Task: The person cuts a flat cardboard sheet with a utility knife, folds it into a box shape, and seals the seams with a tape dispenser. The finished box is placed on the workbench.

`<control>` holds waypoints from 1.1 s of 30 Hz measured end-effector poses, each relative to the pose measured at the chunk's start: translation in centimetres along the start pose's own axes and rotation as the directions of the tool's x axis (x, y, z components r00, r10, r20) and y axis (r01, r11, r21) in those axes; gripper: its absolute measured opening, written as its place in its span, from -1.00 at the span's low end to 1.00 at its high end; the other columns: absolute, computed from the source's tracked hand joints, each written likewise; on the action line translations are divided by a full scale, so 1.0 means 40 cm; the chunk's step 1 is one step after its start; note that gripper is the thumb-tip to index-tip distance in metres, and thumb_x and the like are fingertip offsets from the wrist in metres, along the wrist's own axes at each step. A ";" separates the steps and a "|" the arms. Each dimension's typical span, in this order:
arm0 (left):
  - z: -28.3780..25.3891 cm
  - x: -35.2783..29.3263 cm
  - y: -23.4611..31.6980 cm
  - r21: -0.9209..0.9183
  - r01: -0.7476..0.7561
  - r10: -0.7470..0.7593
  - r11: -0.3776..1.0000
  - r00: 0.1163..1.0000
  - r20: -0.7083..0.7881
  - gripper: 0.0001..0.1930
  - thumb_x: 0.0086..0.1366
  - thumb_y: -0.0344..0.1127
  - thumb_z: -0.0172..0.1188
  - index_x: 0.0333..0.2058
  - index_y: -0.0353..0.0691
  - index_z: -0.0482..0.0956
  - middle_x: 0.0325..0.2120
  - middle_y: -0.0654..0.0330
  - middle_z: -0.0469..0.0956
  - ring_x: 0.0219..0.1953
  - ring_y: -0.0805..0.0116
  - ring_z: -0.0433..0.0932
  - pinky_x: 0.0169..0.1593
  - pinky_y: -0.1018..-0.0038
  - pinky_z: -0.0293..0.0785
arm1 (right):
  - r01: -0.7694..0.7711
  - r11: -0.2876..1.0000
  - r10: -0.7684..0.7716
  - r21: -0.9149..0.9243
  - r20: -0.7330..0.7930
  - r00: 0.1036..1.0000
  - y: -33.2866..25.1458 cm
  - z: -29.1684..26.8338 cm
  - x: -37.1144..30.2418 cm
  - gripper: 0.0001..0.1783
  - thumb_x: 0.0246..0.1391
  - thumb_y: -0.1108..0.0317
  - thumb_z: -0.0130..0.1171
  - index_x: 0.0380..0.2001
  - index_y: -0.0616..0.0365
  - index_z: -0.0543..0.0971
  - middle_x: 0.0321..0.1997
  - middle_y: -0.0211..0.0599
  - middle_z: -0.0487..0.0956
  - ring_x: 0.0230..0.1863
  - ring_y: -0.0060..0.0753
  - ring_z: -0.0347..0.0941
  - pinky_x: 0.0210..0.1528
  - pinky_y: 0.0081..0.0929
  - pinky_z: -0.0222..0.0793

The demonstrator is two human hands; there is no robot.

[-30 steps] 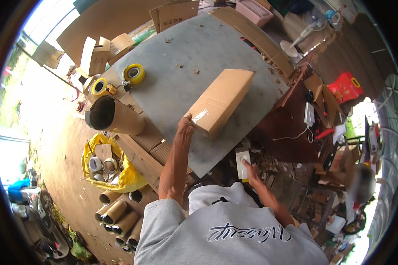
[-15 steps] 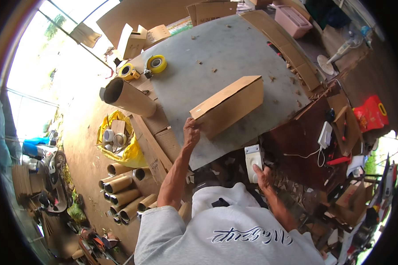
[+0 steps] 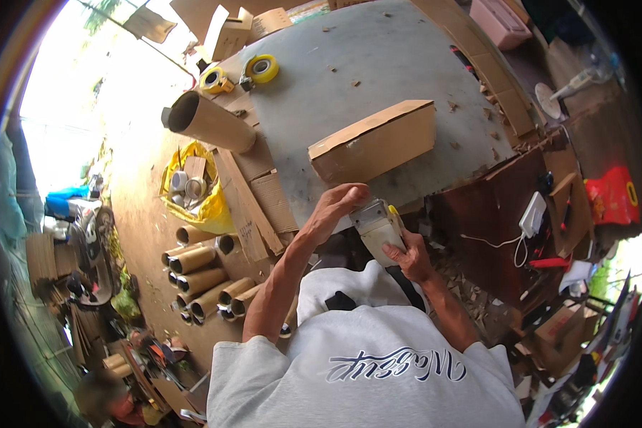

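Note:
My right hand (image 3: 411,255) grips a white boxy hand tool (image 3: 378,239) with a metal end and a yellow part at its side. The tool is tilted just off the near edge of the table. Close to its metal end is my left hand (image 3: 339,205), its fingers bent and pressed together; whatever they hold, if anything, is hidden. Beyond both hands, a narrow cardboard box (image 3: 378,146) stands on the grey table top (image 3: 299,100), apart from my fingers.
Two yellow tape rolls (image 3: 261,68) lie at the table's far left. A wide cardboard tube (image 3: 217,125) and a yellow bag (image 3: 214,210) of tape rolls are at the left, above stacked short tubes (image 3: 192,260). A red-handled knife (image 3: 464,60) lies far right.
My left hand has let go of the box corner and moved right and nearer, to the tool. My right hand has raised and tilted the tool toward it. The view has shifted slightly.

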State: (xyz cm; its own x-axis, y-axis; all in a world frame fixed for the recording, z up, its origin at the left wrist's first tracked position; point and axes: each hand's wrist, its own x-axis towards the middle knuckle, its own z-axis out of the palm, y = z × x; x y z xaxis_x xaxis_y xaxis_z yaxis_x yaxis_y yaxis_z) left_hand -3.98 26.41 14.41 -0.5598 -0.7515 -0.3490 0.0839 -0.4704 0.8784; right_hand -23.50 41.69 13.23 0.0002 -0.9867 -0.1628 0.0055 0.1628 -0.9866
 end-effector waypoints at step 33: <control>-0.448 0.407 0.065 0.804 -0.232 0.285 0.548 0.955 0.082 -0.84 0.20 -0.36 0.34 -0.31 -0.32 0.76 -0.46 0.01 0.69 -0.43 0.17 0.64 -0.28 0.33 0.56 | -0.534 0.840 0.533 0.097 0.035 0.845 0.019 0.155 0.396 -0.42 0.22 -0.09 0.23 -0.19 0.36 0.65 -0.33 -0.39 0.63 -0.32 -0.60 0.46 -0.25 -0.53 0.39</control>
State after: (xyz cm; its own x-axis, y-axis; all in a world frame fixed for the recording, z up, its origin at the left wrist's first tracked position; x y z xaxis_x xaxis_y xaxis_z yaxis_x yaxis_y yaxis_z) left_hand 1.90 4.66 5.17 -0.5783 -0.8139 -0.0562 -0.4864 0.2887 0.8247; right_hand -17.30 26.19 9.94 0.0384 -0.7470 -0.6637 0.1014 0.6637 -0.7411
